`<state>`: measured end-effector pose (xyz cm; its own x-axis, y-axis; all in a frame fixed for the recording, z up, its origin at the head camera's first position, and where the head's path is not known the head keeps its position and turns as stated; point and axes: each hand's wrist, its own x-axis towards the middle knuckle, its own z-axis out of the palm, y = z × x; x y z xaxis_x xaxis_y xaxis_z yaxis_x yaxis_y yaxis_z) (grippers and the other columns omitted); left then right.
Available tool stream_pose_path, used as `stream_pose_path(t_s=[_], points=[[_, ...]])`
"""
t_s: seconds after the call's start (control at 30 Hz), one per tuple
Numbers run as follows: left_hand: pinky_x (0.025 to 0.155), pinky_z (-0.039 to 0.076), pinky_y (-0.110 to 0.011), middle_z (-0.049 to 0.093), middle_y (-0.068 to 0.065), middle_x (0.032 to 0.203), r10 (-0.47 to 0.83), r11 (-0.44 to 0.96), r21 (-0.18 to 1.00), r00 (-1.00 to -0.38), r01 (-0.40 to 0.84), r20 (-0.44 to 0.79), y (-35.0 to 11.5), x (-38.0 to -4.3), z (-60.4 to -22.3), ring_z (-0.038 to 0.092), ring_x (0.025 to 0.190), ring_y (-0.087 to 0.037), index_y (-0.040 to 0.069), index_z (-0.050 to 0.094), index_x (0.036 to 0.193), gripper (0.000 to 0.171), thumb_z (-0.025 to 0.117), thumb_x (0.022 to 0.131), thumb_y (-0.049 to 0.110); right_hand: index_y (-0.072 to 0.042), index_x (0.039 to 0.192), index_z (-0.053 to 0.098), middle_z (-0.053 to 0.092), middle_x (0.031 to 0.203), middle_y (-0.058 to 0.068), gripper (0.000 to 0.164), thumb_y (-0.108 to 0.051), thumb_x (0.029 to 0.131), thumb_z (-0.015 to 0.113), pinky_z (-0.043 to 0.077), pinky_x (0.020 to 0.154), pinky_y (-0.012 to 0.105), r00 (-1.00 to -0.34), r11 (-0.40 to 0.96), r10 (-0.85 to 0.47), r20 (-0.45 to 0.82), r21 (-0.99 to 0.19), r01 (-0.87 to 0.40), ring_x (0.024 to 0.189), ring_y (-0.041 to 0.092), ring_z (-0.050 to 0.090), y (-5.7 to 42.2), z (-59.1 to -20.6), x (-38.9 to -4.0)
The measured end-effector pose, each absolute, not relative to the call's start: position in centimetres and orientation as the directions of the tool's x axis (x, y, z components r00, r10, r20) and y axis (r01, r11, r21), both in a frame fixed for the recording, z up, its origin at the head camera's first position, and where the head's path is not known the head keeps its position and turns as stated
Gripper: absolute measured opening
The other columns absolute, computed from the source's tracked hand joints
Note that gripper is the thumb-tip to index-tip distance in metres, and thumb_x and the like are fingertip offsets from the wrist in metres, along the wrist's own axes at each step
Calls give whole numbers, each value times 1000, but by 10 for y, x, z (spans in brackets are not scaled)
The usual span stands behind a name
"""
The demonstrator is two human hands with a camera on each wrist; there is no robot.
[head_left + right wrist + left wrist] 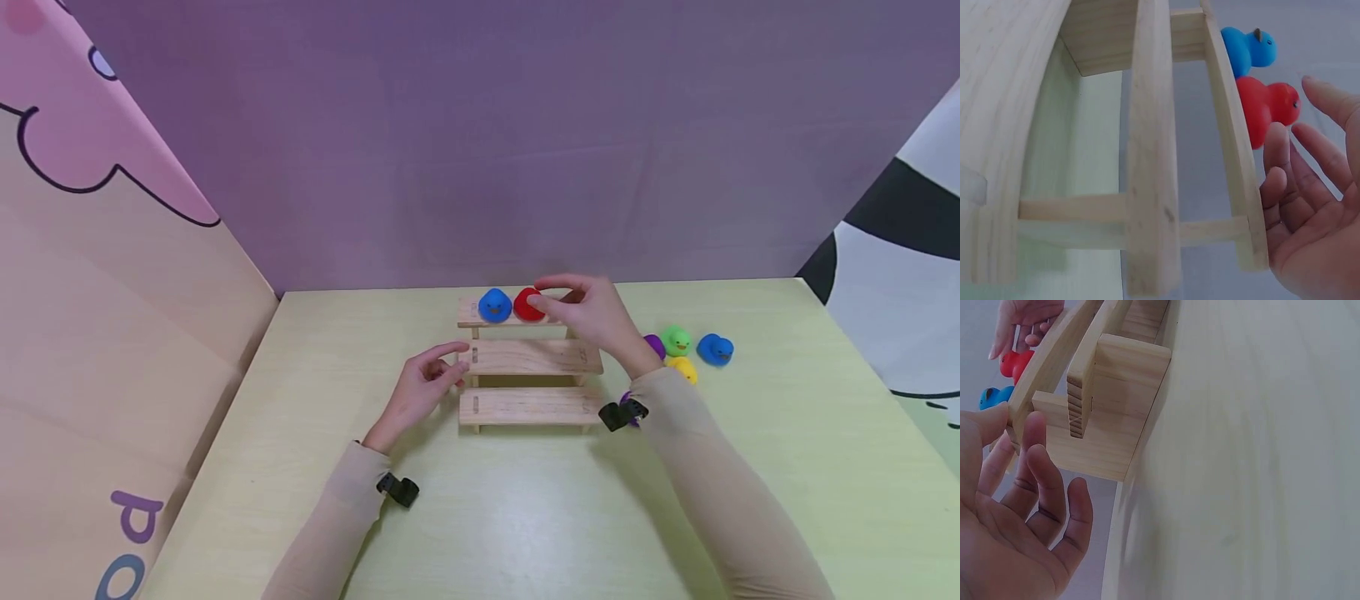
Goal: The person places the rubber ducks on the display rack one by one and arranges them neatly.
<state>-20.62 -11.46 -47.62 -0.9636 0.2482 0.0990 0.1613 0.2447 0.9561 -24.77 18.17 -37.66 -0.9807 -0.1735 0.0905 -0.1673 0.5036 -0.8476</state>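
Observation:
A three-tier wooden rack (531, 406) stands on the table like small steps. On its top board sit a blue rubber duck (495, 306) and a red rubber duck (526, 307), side by side. My right hand (596, 312) is at the red duck, thumb and fingers spread around it; the right wrist view shows the fingertips just off its head. With thumb and forefinger, my left hand (420, 387) holds the left end of a rack board (1020, 415), its other fingers loosely curled below.
Right of the rack, partly behind my right forearm, are a green duck (676, 341), a yellow duck (683, 369), another blue duck (716, 350) and purple pieces (655, 345). A purple cloth wall (450, 150) rises behind the table (495, 517).

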Motion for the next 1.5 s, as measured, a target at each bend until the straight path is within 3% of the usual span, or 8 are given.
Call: stream_pose_path(t_s=[0.1,0.33,0.67,1.07,1.17,1.37,1.5], points=[[53,35,-23,74,-19,88,246,244,956,-964,162,100,-115,-206,-476,51,66,-14,17,71,140,35,69,106,24,-16,135,74,77,121,10,47,-45,99,76,59,70,37,-981,490,-164,107,-854,-175,84,21,74,187,-375,-248],[53,35,-23,74,-20,89,247,241,955,-963,171,110,-116,-207,-474,52,66,-14,17,70,140,35,69,106,25,-18,130,77,78,122,7,42,-46,98,76,59,74,34,-978,475,-143,149,-857,-200,89,36,73,200,-375,-248],[54,35,-23,74,-20,87,256,236,955,-960,178,116,-117,-208,-478,52,66,-15,16,70,140,35,69,106,24,-16,136,73,75,131,11,46,-44,101,73,56,85,28,-984,512,-95,150,-840,-177,90,17,72,222,-378,-240],[54,35,-23,73,-23,88,258,235,957,-960,170,107,-117,-208,-477,51,65,-12,16,70,141,36,69,106,24,-14,142,69,72,135,14,54,-52,103,67,56,73,21,-993,577,-44,113,-808,-118,88,3,69,270,-393,-232],[54,35,-23,73,-23,89,258,235,958,-961,163,101,-116,-208,-477,51,65,-12,17,70,141,36,69,106,24,-15,144,68,75,128,5,57,-54,102,67,55,74,21,-996,580,-18,85,-811,-79,88,2,69,285,-398,-229],[54,33,-23,72,-22,85,258,229,960,-961,163,102,-114,-207,-478,49,63,-13,16,69,141,35,68,106,23,-12,147,64,67,110,-31,63,-56,102,66,55,76,22,-999,557,24,21,-830,-4,90,4,71,316,-409,-217],[55,35,-23,72,-21,85,270,225,960,-958,165,102,-113,-206,-479,51,64,-15,16,69,142,36,68,106,21,-8,147,62,63,108,-37,64,-54,103,66,55,78,21,-999,558,37,8,-830,14,90,4,72,336,-417,-212]])
